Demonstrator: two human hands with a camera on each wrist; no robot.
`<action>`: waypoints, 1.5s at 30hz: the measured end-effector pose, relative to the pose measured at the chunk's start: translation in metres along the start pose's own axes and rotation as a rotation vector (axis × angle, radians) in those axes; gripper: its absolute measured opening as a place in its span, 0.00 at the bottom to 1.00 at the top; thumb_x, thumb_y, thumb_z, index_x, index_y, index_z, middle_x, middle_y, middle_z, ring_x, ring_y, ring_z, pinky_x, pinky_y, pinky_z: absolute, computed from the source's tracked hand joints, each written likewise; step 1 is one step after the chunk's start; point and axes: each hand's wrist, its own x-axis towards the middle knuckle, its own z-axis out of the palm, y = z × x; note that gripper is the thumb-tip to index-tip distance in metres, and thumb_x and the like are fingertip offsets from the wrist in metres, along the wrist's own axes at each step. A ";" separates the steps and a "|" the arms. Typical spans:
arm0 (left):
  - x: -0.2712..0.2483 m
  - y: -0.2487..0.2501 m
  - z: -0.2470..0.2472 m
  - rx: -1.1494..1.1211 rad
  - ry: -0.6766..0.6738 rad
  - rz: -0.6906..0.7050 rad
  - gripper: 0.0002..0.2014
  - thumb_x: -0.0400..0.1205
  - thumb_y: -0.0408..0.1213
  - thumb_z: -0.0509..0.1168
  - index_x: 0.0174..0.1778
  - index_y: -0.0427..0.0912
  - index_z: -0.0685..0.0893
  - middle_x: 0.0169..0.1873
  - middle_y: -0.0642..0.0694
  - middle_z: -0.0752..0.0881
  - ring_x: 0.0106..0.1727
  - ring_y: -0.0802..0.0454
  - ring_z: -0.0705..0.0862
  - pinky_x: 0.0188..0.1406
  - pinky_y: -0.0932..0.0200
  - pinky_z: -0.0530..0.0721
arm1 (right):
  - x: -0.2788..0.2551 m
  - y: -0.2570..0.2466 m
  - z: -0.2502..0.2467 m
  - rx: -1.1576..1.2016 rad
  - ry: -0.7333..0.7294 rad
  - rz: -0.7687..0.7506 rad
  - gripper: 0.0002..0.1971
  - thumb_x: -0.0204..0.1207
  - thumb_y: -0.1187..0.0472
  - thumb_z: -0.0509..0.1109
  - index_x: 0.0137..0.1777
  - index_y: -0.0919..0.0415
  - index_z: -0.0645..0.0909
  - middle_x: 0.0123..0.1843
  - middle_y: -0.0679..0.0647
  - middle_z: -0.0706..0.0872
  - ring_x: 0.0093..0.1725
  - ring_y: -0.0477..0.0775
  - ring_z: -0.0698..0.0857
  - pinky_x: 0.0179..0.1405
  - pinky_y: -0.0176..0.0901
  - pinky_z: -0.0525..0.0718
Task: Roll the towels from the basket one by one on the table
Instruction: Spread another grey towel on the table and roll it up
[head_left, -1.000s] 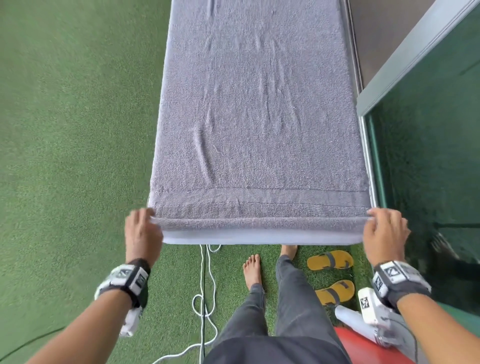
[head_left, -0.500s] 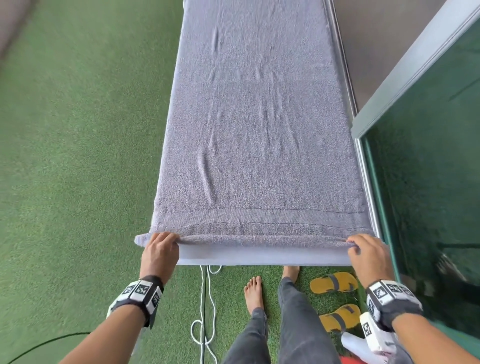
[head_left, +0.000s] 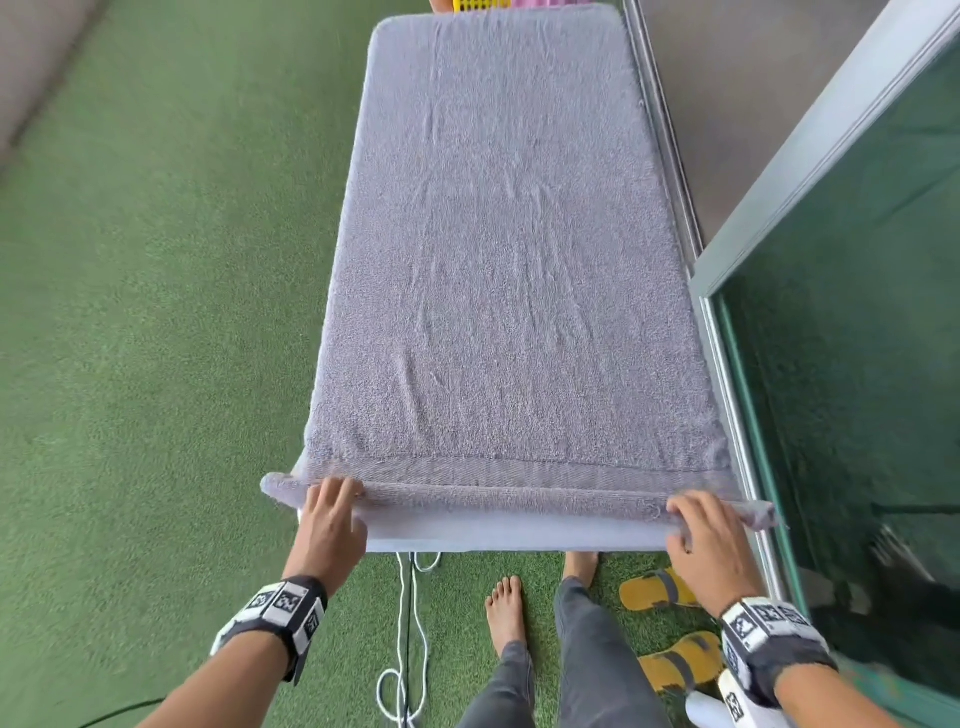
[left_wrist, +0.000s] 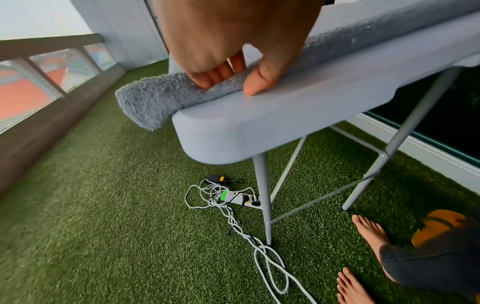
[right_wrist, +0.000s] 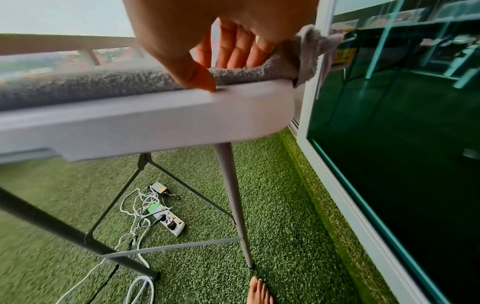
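Grey towel (head_left: 509, 270), yellow sandals (head_left: 655, 592)

No legible text or labels.

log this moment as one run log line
stage: first roll turn begun | towel: grey, flat on table, near edge folded over | left hand: grip on left end | right hand: grip on right end

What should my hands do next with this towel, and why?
Probably push the near fold forward into a first full turn. The towel lies flat along the table, with only its near hem turned over. The left hand and right hand each pinch an end of that fold, so both are placed to roll it evenly.
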 end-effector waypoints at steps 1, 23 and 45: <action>0.000 -0.001 0.001 0.002 0.029 0.006 0.22 0.64 0.16 0.69 0.52 0.39 0.78 0.48 0.44 0.79 0.49 0.50 0.70 0.51 0.54 0.76 | 0.000 0.002 0.001 0.012 0.025 0.010 0.18 0.62 0.72 0.76 0.51 0.59 0.81 0.52 0.54 0.81 0.50 0.56 0.79 0.53 0.55 0.81; 0.010 0.009 -0.009 0.142 -0.084 -0.148 0.20 0.63 0.16 0.59 0.46 0.40 0.74 0.41 0.47 0.71 0.43 0.50 0.67 0.43 0.54 0.71 | 0.029 -0.017 -0.021 0.054 -0.085 0.054 0.13 0.66 0.73 0.71 0.36 0.56 0.72 0.38 0.50 0.75 0.40 0.54 0.75 0.40 0.46 0.73; 0.027 0.002 -0.017 0.133 -0.002 -0.048 0.11 0.73 0.23 0.60 0.48 0.41 0.76 0.42 0.46 0.77 0.41 0.49 0.71 0.45 0.48 0.77 | 0.046 -0.005 -0.027 -0.116 0.039 0.005 0.11 0.65 0.68 0.72 0.42 0.53 0.77 0.44 0.49 0.77 0.45 0.56 0.76 0.51 0.56 0.74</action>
